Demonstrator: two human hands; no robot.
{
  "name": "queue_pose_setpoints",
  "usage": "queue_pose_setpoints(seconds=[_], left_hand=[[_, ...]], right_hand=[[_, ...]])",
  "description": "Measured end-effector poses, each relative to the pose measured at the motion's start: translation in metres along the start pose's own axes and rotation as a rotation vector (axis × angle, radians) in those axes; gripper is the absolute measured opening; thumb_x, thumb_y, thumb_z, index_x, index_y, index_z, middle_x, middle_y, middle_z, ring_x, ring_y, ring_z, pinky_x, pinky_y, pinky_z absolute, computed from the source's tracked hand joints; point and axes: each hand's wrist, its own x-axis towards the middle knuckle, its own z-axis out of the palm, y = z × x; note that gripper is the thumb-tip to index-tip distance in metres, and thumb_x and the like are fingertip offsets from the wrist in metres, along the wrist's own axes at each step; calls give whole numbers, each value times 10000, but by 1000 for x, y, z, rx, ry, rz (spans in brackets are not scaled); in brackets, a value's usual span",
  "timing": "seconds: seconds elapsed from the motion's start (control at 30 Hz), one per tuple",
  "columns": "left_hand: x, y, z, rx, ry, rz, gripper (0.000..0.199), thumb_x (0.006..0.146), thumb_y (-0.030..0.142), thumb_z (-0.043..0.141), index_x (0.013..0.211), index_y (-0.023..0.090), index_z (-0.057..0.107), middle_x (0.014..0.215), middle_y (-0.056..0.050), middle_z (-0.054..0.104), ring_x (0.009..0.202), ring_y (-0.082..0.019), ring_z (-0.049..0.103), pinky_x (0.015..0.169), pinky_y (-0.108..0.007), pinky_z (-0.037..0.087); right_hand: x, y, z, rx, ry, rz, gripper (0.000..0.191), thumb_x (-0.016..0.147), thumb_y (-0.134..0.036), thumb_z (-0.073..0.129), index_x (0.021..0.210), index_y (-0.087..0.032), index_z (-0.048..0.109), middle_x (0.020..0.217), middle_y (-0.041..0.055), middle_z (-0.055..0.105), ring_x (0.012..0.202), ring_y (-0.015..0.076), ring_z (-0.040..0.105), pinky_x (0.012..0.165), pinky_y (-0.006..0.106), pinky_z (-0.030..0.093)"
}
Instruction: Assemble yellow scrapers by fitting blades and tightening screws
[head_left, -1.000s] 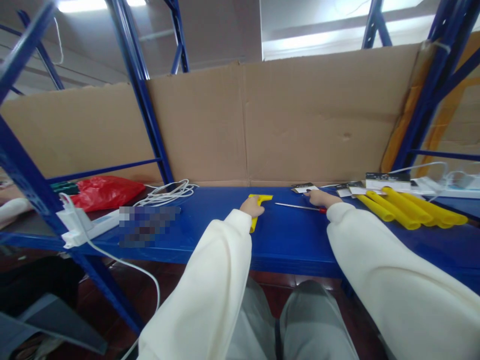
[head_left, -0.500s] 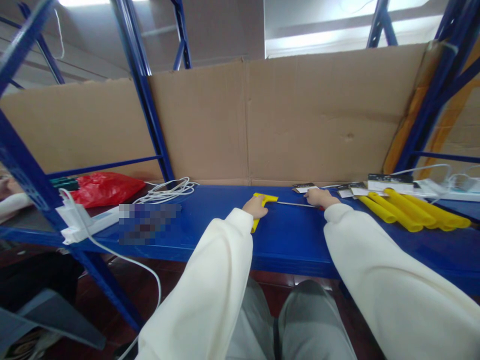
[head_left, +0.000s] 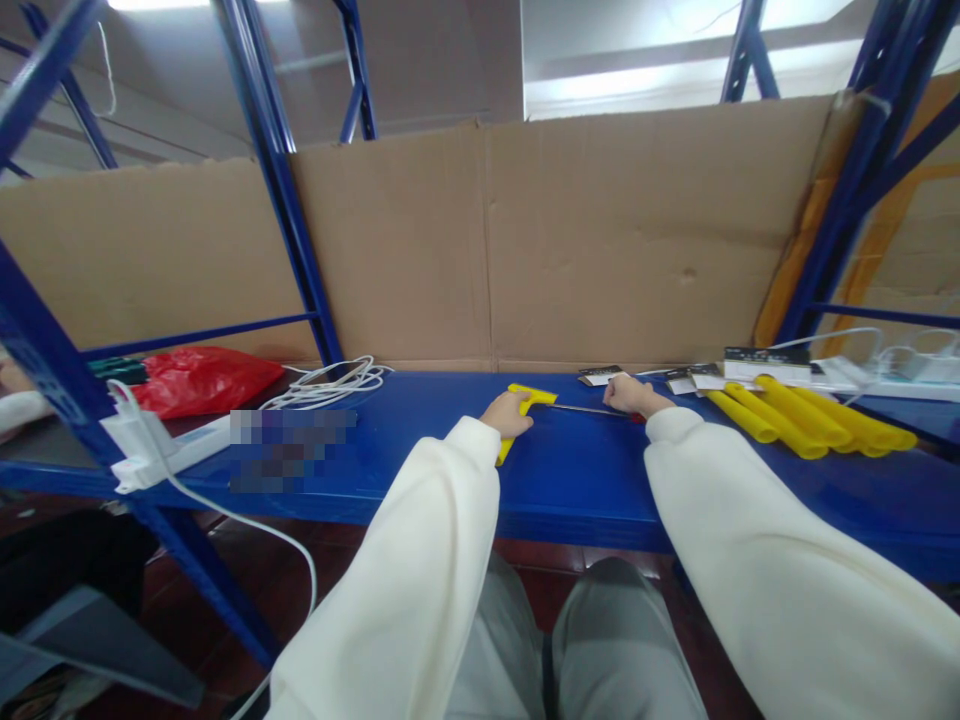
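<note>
My left hand (head_left: 507, 413) is closed around a yellow T-shaped plastic piece (head_left: 536, 396), holding it over the blue shelf. Its fingers cover the middle of the piece. Closed too is my right hand (head_left: 628, 395), which grips a screwdriver (head_left: 589, 409). The thin metal shaft points left and its tip meets the right end of the yellow piece; whether it sits inside cannot be made out. Only a bit of the red handle shows below the hand. Just behind the right hand lies a small black-and-white card (head_left: 598, 376).
Several yellow tubes (head_left: 806, 425) and printed cards (head_left: 766, 362) lie on the right of the blue shelf (head_left: 435, 440). To the left are a white power strip (head_left: 176, 452), coiled white cable (head_left: 341, 378) and a red bag (head_left: 214, 380). A cardboard wall (head_left: 600, 250) stands behind.
The view has shifted slightly. My right hand has turned a little on the screwdriver, its knuckles now higher. The left hand keeps its hold on the yellow piece.
</note>
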Motion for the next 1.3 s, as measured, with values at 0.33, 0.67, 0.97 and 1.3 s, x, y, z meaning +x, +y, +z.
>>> queue_pose_setpoints(seconds=[0.33,0.67,0.97,1.3], left_hand=[[-3,8,4,167,52,79,620,794,142,586,1411,146,528,1305,-138,598,1207,-266,581,1054,-334,430],[-2,11,6,196,48,187,650,789,134,564,1431,214,502,1204,-99,577,1143,-248,590,1006,-322,448],[-1,11,7,170,46,207,655,784,145,570,1432,209,502,1182,-93,572,1127,-247,588,1011,-331,446],[-2,13,6,172,32,233,660,787,132,561,1441,198,494,1178,-97,569,1121,-242,585,1026,-325,427]], right_hand=[[0,-32,11,688,71,-451,64,697,-200,604,649,-177,640,717,34,696,699,163,611,752,302,498],[-6,-42,15,617,83,-562,104,662,-215,603,563,-186,590,635,6,622,649,154,559,707,287,470],[-6,-41,18,493,123,-560,143,691,-175,558,548,-185,559,628,4,607,670,152,557,700,267,443],[-11,-44,14,453,100,-537,172,697,-138,521,533,-187,544,600,3,604,623,144,540,664,259,430]])
